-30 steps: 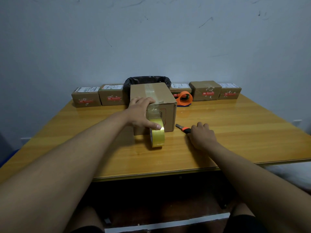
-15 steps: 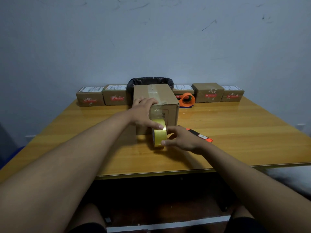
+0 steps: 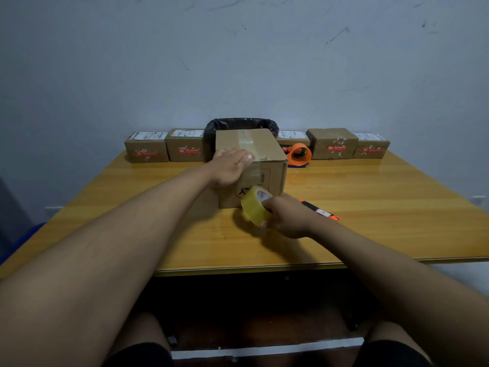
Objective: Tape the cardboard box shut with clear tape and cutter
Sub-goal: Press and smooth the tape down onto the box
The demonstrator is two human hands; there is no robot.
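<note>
A brown cardboard box (image 3: 275,147) stands in the middle of the wooden table (image 3: 383,207), a strip of clear tape running along its top and down its near face. My left hand (image 3: 230,168) lies flat on the box's near top edge, pressing the tape. My right hand (image 3: 287,215) grips the yellowish roll of clear tape (image 3: 254,205), tilted and just in front of the box's lower near face. The orange and black cutter (image 3: 321,211) lies on the table just behind my right wrist.
Several small labelled cardboard boxes (image 3: 146,148) line the table's back edge. A black-lined bin (image 3: 240,124) stands behind the main box. An orange tape dispenser (image 3: 299,154) sits at the box's right rear.
My right hand left the cutter on the table and took hold of the tape roll, tilting it. My left hand slid from the box's near face up to its top edge.
</note>
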